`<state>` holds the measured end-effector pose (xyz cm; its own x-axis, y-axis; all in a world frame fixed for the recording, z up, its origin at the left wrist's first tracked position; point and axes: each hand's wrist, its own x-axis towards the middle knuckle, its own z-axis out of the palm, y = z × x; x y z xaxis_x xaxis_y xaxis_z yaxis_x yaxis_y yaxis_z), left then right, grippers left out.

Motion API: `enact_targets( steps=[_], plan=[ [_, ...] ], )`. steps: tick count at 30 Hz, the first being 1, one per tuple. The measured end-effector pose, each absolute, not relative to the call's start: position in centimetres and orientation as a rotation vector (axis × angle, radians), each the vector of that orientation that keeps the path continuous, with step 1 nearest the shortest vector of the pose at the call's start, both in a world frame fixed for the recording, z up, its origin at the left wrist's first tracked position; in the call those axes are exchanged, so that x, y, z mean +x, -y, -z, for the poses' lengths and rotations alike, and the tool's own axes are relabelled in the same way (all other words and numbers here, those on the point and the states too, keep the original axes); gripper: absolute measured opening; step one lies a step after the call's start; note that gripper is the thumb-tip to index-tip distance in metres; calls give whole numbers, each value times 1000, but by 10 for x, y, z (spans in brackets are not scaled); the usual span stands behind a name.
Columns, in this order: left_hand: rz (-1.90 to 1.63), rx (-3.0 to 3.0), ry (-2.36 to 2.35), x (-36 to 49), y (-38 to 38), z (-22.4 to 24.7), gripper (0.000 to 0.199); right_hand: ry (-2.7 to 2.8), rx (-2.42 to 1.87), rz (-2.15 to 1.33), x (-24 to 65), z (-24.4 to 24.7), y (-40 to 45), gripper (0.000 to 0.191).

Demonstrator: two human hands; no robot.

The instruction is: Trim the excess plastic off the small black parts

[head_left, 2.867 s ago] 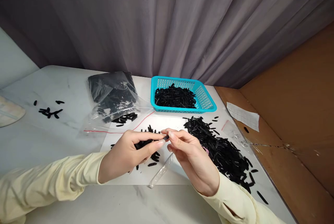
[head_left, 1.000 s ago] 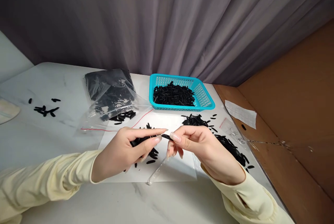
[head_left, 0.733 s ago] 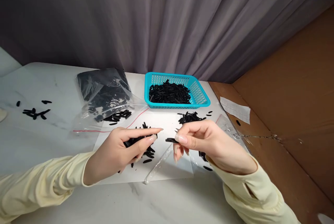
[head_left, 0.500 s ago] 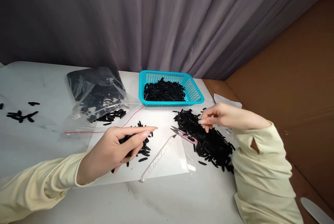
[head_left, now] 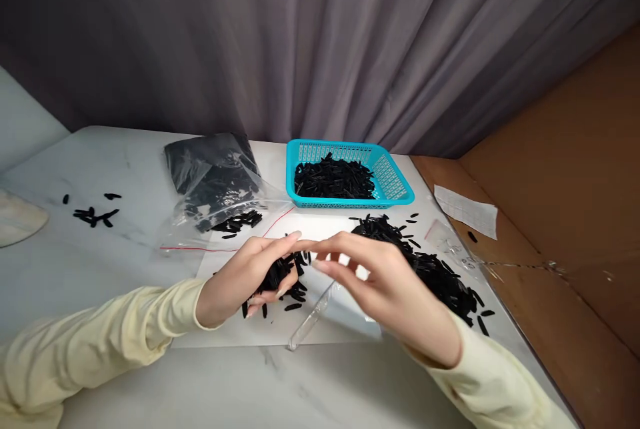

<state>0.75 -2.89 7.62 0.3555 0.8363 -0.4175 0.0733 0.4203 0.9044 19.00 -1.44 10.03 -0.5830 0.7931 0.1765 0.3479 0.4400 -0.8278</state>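
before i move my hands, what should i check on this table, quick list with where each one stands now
1. Turquoise basket upright, with black pieces in it: ok
2. A piece held between the fingertips: cannot tell, the left hand and right hand hide the spot where they meet
3. Clear slim stick fully in view: not ok, its upper end is hidden by the right hand
4. Left side of the table free of strays: not ok, a loose cluster lies there
5. Cardboard free of strays: not ok, a single black piece lies on it
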Motion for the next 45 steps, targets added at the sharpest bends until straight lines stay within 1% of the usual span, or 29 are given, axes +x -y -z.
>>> enact_targets(
  steps=[2,6,13,15,18,23,27,32,36,42,45],
  plan=[
    [-608,998,-1126,8,29,-74,49,2107,-890,-1076,177,-84,21,14],
    [-563,970,-1117,9,29,-70,50,2038,-898,-1090,171,-64,23,7],
    [-471,978,-1076,10,28,-69,55,2074,-779,-1046,169,-63,26,11],
    [-467,969,-1052,10,27,-71,52,2008,-800,-1053,168,-62,25,11],
    [-518,946,-1035,9,25,-73,45,1836,-897,-1170,169,-62,22,11],
    [-534,897,-1015,6,23,-73,43,1518,-1031,-1400,170,-67,17,14],
    [-537,860,-1010,5,23,-72,37,1532,-1021,-1414,170,-65,17,16],
    [-507,871,-1021,5,24,-71,42,1551,-954,-1565,168,-58,16,23],
    [-516,933,-1060,7,26,-68,40,1510,-948,-1681,166,-53,15,29],
    [-517,1005,-1104,9,28,-67,44,1471,-906,-1768,166,-57,14,27],
    [-552,1014,-1078,7,25,-68,42,1401,-860,-1747,170,-63,11,27]
  ],
)
